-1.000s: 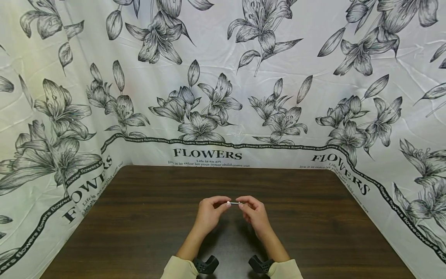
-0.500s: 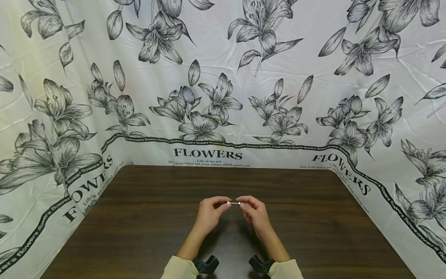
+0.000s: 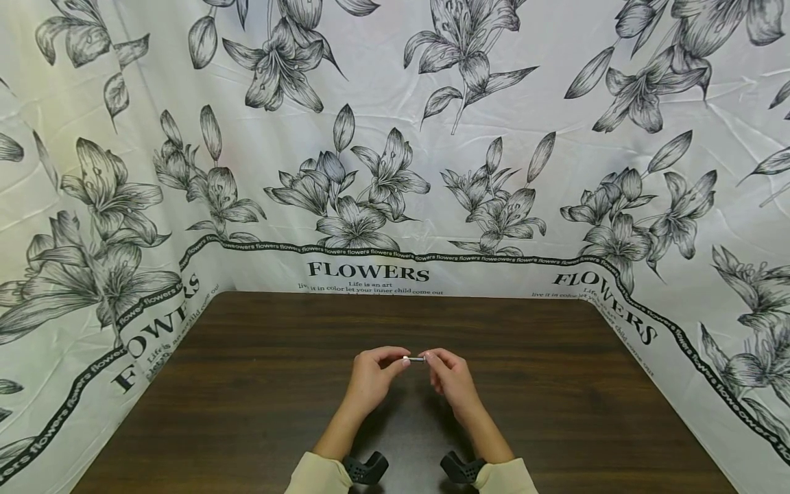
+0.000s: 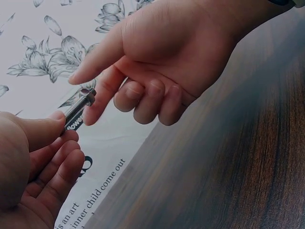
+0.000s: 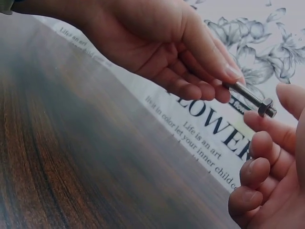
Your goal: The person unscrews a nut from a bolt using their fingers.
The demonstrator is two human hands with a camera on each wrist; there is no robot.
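My left hand point(image 3: 369, 379) pinches one end of a metal bolt point(image 4: 74, 113) between thumb and fingers, above the dark table. A hex nut point(image 4: 86, 97) sits on the thread near the bolt's free end, with a short bit of thread past it in the right wrist view. My right hand point(image 3: 455, 383) is at that free end. Its thumb point(image 4: 88, 70) and forefinger point(image 4: 106, 90) are spread on either side of the nut, while the other fingers curl toward the palm. The bolt's gripped end is hidden by my left fingers.
The brown wooden table point(image 3: 259, 412) lies beneath both hands. A white cloth point(image 3: 395, 233) printed with black flowers and lettering hangs around its back and sides. Black wrist devices point(image 3: 365, 469) sit at the cream sleeves point(image 3: 317, 475).
My right thumb and forefinger have shifted slightly around the nut end of the bolt. My left hand keeps its pinch on the bolt, almost in the same place.
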